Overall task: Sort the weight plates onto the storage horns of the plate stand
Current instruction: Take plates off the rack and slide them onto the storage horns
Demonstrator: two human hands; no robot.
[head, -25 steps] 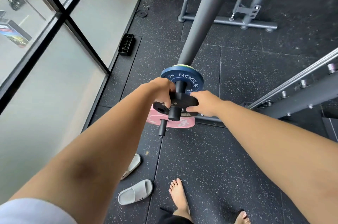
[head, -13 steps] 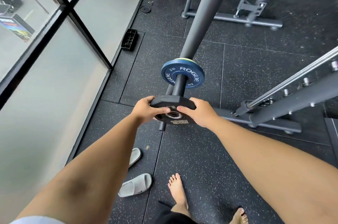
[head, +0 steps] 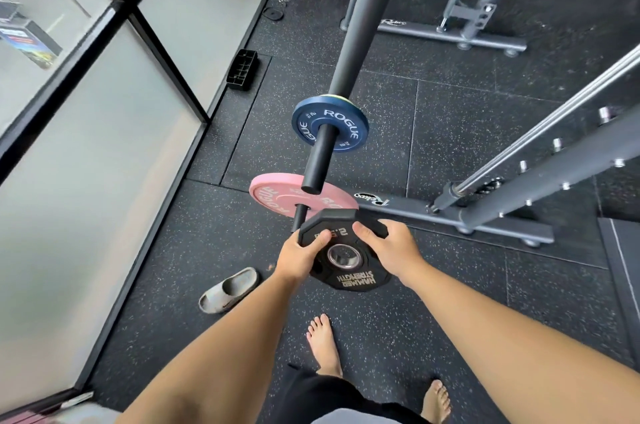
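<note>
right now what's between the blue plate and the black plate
Head view: bare horn end and pink plate, between blue plate and black plate.

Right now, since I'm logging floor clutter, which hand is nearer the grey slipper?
Left. The left hand grips the black plate at its left edge, just up-right of the slipper in view; the right hand grips its opposite edge, farther right.

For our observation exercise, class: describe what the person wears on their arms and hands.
The left forearm and right forearm are bare, no sleeves in view. The left hand and right hand wear no gloves; no rings, watch or wristband show.
</note>
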